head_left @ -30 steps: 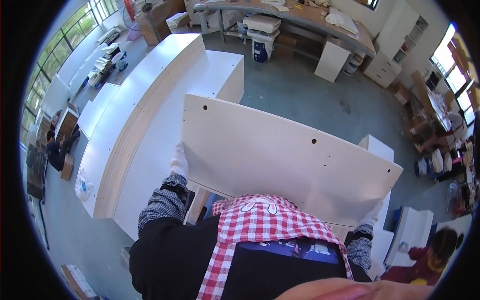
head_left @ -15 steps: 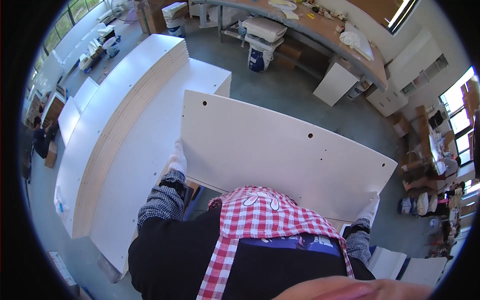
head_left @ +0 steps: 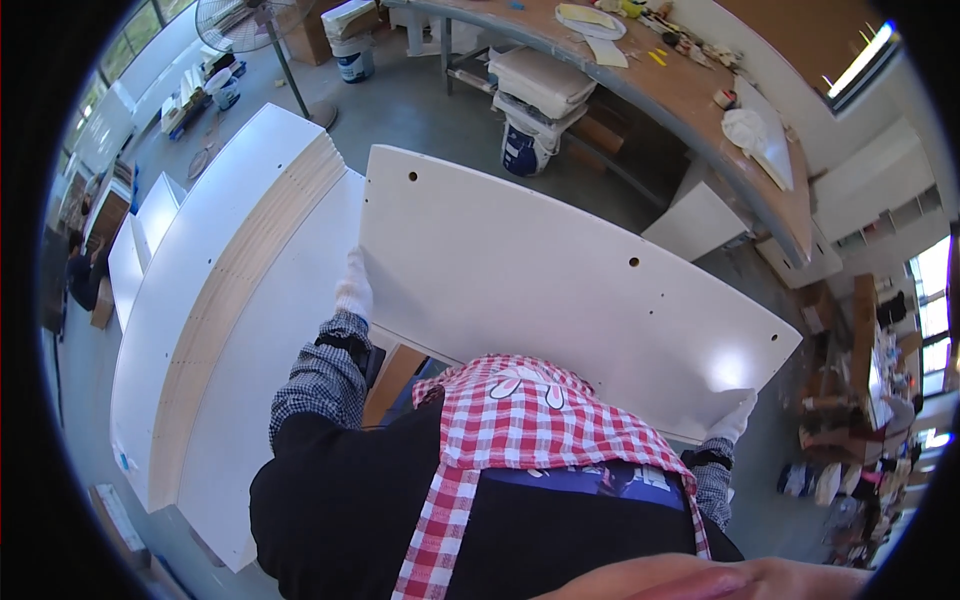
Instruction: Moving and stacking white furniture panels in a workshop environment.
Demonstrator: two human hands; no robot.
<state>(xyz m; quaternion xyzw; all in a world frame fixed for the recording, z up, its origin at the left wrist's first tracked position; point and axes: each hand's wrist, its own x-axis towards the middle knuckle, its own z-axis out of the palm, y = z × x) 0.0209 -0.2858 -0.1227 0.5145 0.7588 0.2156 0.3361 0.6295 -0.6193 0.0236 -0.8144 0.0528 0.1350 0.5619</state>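
Observation:
In front of my body I hold up a large white panel (head_left: 530,270) with small drilled holes near its far edge. My left hand (head_left: 354,290), in a white glove, grips the panel's left edge. The gloved right hand (head_left: 733,417) has hold of its lower right corner. Fingers on both hands are partly hidden by the panel. To the left of my left arm rises a stack of white panels (head_left: 240,215) with pale wooden edges, lying on a wider white panel surface (head_left: 270,350).
A long workbench (head_left: 690,110) with tools and cloths runs along the far side, and a white-and-blue bucket (head_left: 525,145) stands under it. At the far left stands a fan (head_left: 290,75). Another person (head_left: 80,270) crouches at the left. Clutter and shelving (head_left: 860,350) line the right.
The panel's far edge has risen a little in view, with both hands still on it. My view has shifted, bringing the fan in and moving the stack's far end nearer.

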